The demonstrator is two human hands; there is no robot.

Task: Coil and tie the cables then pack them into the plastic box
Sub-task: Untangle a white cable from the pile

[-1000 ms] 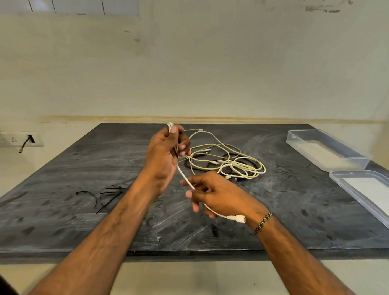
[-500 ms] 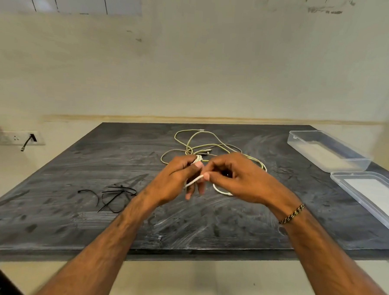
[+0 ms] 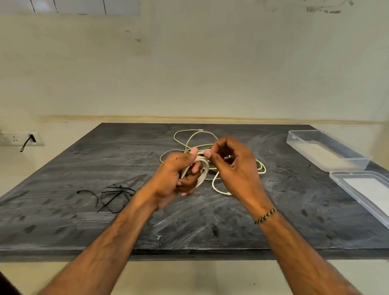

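My left hand [image 3: 178, 173] holds a small coil of white cable [image 3: 203, 170] wound in several loops around its fingers. My right hand [image 3: 235, 167] pinches the same cable at the top of the coil, thumb against thumb. A loose end of that cable [image 3: 218, 189] droops to the table below my right hand. Behind both hands lies a tangle of pale yellow-white cables [image 3: 187, 138], partly hidden. The clear plastic box [image 3: 324, 152] stands at the back right, its lid [image 3: 366, 197] beside it nearer to me.
Several black cable ties [image 3: 112, 197] lie loose on the dark table [image 3: 72, 220] at the left. A wall socket strip with a black plug [image 3: 29, 138] is on the wall at the far left. The table's front edge runs under my forearms.
Both hands came together from a stretched-out hold of the cable. The white cable is now wound into loops on my left hand, and my right hand has moved up to the coil's top.
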